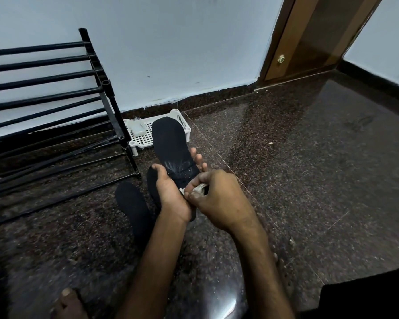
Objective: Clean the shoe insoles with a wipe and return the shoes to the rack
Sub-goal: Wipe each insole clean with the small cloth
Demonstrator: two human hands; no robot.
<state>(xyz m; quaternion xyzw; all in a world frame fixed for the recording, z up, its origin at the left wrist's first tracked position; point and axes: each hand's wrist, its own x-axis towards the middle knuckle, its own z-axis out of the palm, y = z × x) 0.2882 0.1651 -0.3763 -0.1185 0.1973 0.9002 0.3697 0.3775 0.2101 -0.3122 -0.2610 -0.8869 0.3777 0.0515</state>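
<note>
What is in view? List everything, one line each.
held insole: 1, black, raised in front of the tray
floor insole: 1, black, on the floor left of the grips
wipe: 1, white, crumpled at the held insole's near end
rack: 1, black, left, by the wall
tray: 1, white, on the floor by the wall
box: 1, pale, in the tray
door: 1, brown, upper right
floor: dark, speckled
wall: pale, behind the rack
foot: 1, bare, bottom left
left grip: holds the held insole
right grip: pinches the wipe
</note>
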